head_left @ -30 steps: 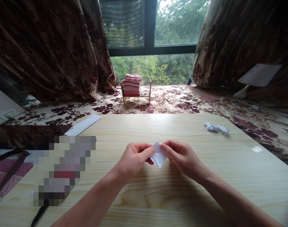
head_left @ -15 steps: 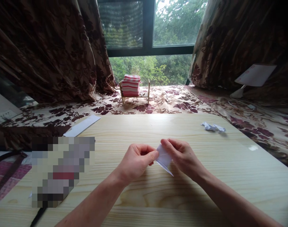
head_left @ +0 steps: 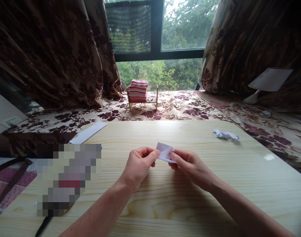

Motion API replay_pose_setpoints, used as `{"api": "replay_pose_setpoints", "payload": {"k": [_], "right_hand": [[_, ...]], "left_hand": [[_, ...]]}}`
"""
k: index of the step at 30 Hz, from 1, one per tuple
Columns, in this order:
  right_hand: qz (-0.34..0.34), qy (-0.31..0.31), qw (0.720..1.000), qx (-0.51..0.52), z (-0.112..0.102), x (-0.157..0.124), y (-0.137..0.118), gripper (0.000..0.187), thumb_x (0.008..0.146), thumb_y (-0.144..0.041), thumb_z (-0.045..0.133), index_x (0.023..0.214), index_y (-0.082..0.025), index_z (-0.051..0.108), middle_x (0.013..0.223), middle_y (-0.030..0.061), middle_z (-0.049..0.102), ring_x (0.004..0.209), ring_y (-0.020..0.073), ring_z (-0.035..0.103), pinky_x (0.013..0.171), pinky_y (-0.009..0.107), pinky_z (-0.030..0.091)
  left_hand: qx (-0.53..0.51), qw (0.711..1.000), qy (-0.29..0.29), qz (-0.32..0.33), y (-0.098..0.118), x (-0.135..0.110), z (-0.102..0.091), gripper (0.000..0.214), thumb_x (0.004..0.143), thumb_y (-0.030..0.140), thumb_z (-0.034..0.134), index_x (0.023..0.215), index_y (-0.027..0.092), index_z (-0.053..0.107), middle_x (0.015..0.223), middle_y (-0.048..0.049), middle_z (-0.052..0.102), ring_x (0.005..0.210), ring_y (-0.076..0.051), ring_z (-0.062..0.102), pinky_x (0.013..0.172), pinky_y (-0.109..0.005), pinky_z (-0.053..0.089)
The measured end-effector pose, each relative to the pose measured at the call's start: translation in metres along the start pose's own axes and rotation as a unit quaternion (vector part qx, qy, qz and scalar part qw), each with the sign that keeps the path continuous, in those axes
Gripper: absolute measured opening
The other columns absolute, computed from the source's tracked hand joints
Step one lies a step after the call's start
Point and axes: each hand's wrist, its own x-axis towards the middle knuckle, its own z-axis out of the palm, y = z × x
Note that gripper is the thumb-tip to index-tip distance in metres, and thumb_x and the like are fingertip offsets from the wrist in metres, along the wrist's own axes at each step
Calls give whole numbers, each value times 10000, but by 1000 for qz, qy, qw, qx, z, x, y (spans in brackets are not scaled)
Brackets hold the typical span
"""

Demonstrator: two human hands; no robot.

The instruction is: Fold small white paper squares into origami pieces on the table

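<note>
Left hand (head_left: 139,166) and right hand (head_left: 192,168) each pinch, thumb against fingers, opposite sides of a folded white paper (head_left: 165,152) above the wood-grain table (head_left: 150,207), well in from its edges. Beyond, with room between, flat paper (head_left: 89,132) lies far left, folded paper pieces (head_left: 225,134) near the right edge.

A small, creased, folded piece of white paper (head_left: 164,152) is hovering above the pale wood-grained tabletop (head_left: 160,210), being pinched at its left and right sides, its layered edge running along the near side.
</note>
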Motion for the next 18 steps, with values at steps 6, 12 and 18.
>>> {"api": "replay_pose_setpoints", "payload": {"k": [6, 12, 18], "right_hand": [[36, -67, 997, 29, -1, -2, -3, 334, 806, -466, 594, 733, -141, 600, 607, -27, 497, 542, 82, 393, 504, 215, 305], [-10, -55, 998, 3, 2, -1, 1, 323, 828, -446, 566, 775, -132, 619, 623, -25, 502, 548, 83, 396, 496, 213, 309], [-121, 160, 958, -202, -2, -4, 2, 225, 889, -319, 488, 786, -171, 623, 677, 16, 590, 611, 133, 510, 574, 256, 415]], "left_hand": [[2, 1000, 4, 23, 2, -2, 1, 175, 707, 283, 675, 642, 121, 681, 573, -1, 588, 582, -94, 485, 590, -211, 387], [-105, 992, -34, -63, 1, -2, 3, 201, 680, 306, 689, 606, 128, 632, 524, 15, 538, 532, -82, 451, 578, -215, 377], [-48, 998, 41, -25, -1, 0, 2, 177, 672, 289, 712, 625, 126, 664, 513, 17, 552, 549, -90, 467, 602, -219, 375]]}}
